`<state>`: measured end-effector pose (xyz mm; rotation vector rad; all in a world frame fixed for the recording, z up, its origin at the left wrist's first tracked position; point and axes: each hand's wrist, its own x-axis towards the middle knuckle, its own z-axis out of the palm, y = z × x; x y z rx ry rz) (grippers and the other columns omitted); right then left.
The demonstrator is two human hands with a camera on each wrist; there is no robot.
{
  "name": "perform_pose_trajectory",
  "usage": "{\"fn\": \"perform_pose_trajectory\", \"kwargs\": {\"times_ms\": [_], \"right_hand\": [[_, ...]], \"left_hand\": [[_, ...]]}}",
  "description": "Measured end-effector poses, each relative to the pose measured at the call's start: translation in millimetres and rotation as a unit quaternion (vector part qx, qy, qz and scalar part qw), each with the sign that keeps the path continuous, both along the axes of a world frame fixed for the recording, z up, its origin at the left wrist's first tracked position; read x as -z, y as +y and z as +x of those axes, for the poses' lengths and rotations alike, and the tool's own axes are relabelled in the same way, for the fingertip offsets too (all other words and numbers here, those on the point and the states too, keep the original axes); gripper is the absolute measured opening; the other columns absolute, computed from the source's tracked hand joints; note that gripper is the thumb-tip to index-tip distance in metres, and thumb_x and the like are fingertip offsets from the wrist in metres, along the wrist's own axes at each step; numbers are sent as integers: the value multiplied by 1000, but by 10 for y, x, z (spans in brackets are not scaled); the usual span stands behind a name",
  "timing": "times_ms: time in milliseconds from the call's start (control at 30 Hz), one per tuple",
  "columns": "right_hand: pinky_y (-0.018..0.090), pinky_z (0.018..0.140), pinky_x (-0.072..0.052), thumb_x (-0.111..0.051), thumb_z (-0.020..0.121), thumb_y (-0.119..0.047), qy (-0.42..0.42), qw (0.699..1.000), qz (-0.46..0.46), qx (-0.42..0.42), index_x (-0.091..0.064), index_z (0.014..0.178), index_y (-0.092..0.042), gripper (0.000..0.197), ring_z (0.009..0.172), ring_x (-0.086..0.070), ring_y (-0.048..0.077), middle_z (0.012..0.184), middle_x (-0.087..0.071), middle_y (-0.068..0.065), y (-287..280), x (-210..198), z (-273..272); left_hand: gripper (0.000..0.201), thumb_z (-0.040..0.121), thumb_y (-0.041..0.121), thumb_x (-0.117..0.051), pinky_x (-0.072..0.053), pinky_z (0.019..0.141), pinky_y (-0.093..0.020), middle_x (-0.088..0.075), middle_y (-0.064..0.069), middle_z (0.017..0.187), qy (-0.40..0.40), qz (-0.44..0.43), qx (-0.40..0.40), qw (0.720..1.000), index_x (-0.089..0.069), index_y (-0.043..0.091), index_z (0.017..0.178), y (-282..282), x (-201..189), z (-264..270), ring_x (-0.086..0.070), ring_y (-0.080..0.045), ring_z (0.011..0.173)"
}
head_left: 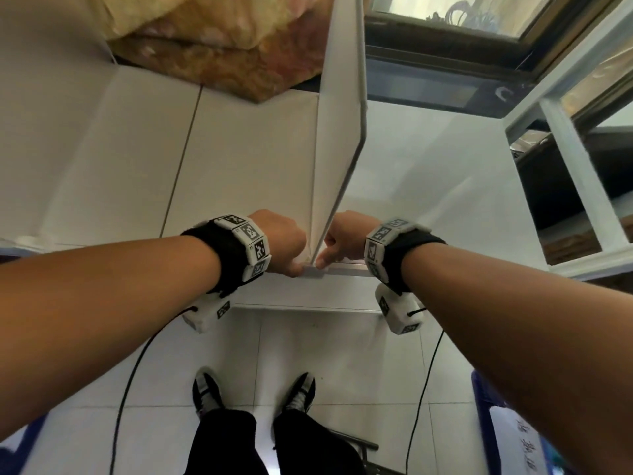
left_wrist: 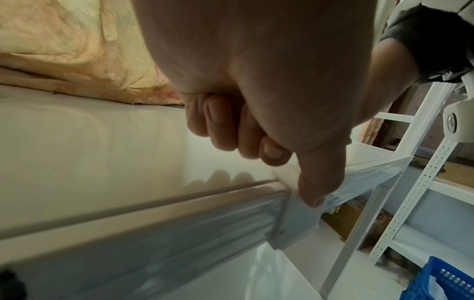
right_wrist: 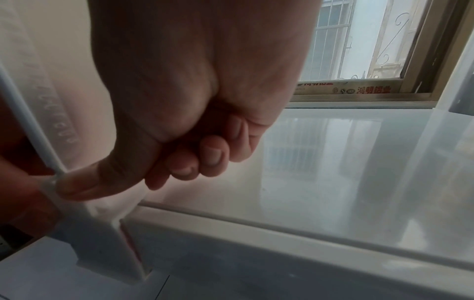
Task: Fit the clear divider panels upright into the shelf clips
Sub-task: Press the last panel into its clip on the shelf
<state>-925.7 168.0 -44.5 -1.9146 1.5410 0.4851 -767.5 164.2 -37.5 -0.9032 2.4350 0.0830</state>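
A clear, frosted divider panel (head_left: 337,132) stands upright on the white shelf (head_left: 239,166), running from the front edge toward the back. Its front bottom corner sits in a small translucent clip (head_left: 317,271) on the shelf's front rail. My left hand (head_left: 296,264) is on the panel's left, fingers curled into a fist, with its thumb (left_wrist: 318,182) pressing down on the clip (left_wrist: 295,221). My right hand (head_left: 329,257) is on the panel's right, also fisted. Its thumb (right_wrist: 77,186) presses against the base of the panel (right_wrist: 38,101), just above the clip (right_wrist: 102,243).
Folded orange-yellow bedding (head_left: 212,39) lies at the back left of the shelf. A window (head_left: 479,15) is behind, and a white metal rack (head_left: 565,149) stands to the right. A blue crate (left_wrist: 448,280) sits low at the right. My feet (head_left: 253,392) are on the tiled floor below.
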Motion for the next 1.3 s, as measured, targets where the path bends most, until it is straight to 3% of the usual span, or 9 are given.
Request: {"fn": "perform_pose_trajectory", "kwargs": {"times_ms": [167,367,467,600,733,900,1067,1167,1300], "right_hand": [[26,53,-33,-74,75,-51,-9,1000,-19,-2,-51,56,-17,45,56,-47,18,57,-53,-1,14,61,180],[24,51,-32,-73,76,-52,-13,999,-22,-25,-52,56,-18,45,56,-49,19,55,-53,-2,-82,38,640],[24,55,-37,-75,73,-52,1,999,-11,-35,-57,62,-16,41,57,-53,19,60,-60,0,-154,18,802],[26,63,-45,-75,72,-52,-5,999,-11,-40,-67,89,-13,43,74,-63,21,84,-69,3,-186,25,908],[24,53,-35,-72,75,-54,1,999,-26,-43,-63,79,-11,44,61,-52,17,71,-60,1,-166,32,1066],[32,73,-54,-73,70,-58,19,998,-17,-55,-69,98,-16,51,82,-66,23,87,-70,3,-240,40,1154],[41,83,-56,-72,67,-63,10,999,-14,-48,-70,103,-17,58,86,-67,23,92,-73,2,-231,77,1193],[41,81,-56,-71,69,-61,11,999,-14,-42,-70,101,-17,54,85,-67,23,91,-72,2,-211,68,1222],[40,69,-57,-65,66,-68,-10,999,-27,-47,-68,88,-19,54,71,-64,23,74,-66,1,-165,130,1196]], "left_hand": [[53,88,59,-50,-47,61,-29,-46,4,61,-16,16,-18,1000,-39,18,57,-14,-47,192,-54,-23,65],[60,83,72,-48,-48,58,-29,-53,3,62,-25,28,-39,999,-48,17,59,-103,-71,669,-55,-20,59],[57,80,70,-56,-48,57,-29,-53,4,60,-29,22,-50,998,-48,18,59,-175,-83,969,-52,-18,55],[57,74,73,-59,-52,60,-31,-57,3,63,-27,31,-64,997,-58,17,69,-262,-70,1304,-56,-18,58],[60,72,76,-59,-52,63,-32,-60,2,73,-27,38,-70,996,-59,18,83,-317,-12,1525,-59,-18,66],[62,69,79,-59,-50,61,-32,-58,2,77,-7,44,-51,998,-52,19,83,-358,52,1613,-56,-18,67],[62,69,80,-58,-52,62,-33,-58,3,77,20,56,-51,997,-50,20,81,-376,72,1632,-55,-16,66],[62,69,80,-58,-54,65,-35,-57,2,78,32,62,-45,997,-51,20,81,-371,99,1621,-55,-17,66],[62,71,80,-56,-54,65,-37,-58,2,80,37,66,-23,997,-53,19,83,-373,134,1572,-57,-19,69]]}}
